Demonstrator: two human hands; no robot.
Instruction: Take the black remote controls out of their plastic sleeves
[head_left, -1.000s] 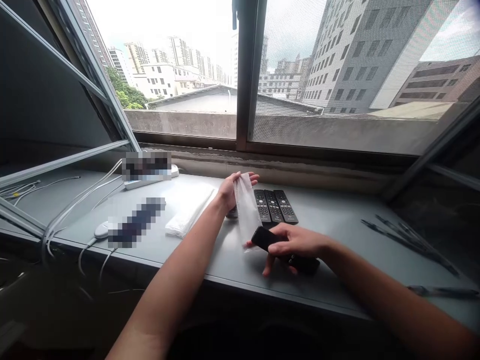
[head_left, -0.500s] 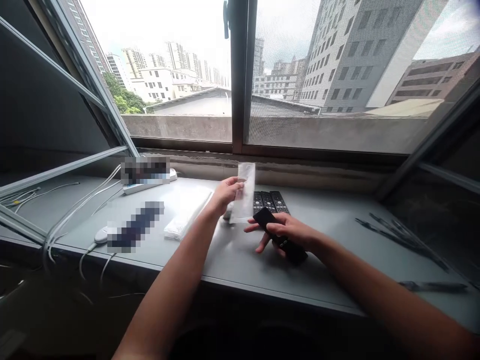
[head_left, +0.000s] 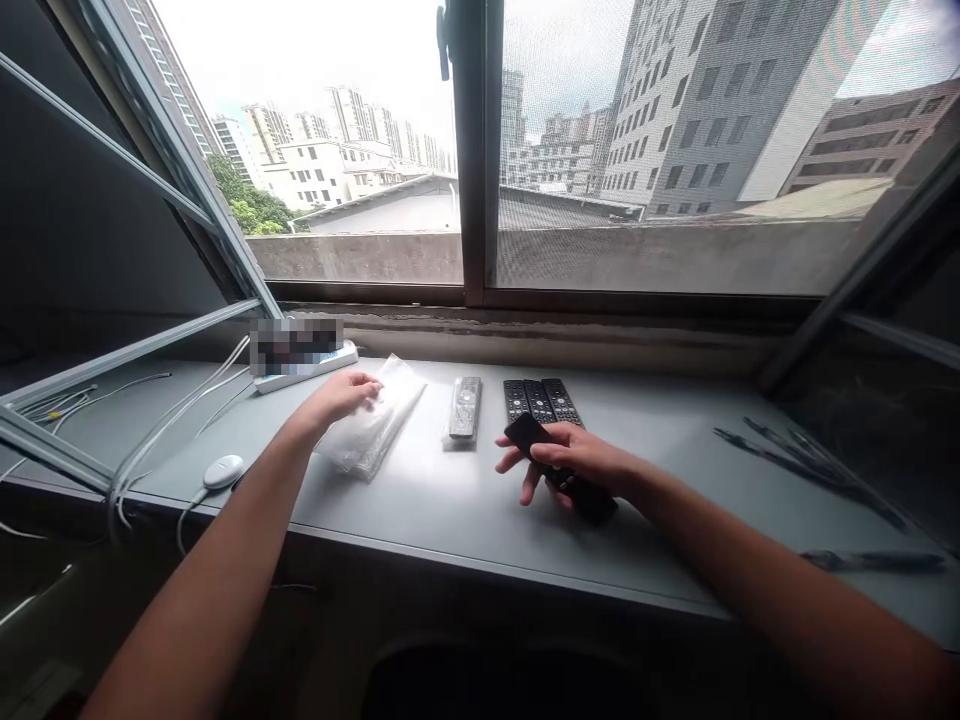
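My right hand [head_left: 570,462] is closed around a black remote control [head_left: 559,470], held just above the grey sill. My left hand [head_left: 346,392] reaches to the left and rests its curled fingers on a pile of clear plastic bags [head_left: 373,422]; whether it pinches a bag I cannot make out. Between the hands lies a remote in a clear bag [head_left: 465,408]. A row of three bare black remotes [head_left: 540,399] lies side by side just beyond my right hand.
The grey sill [head_left: 450,490] runs under a window. A white power strip [head_left: 304,367], white cables [head_left: 161,430] and a small white puck [head_left: 223,470] sit at the left. Thin dark rods [head_left: 806,462] lie at the right, with a dark pen-like item [head_left: 870,561] near the front edge.
My left hand held an upright clear bag by the remotes; now it has swung left onto the bag pile. A bagged remote now shows on the sill. My right hand has barely moved.
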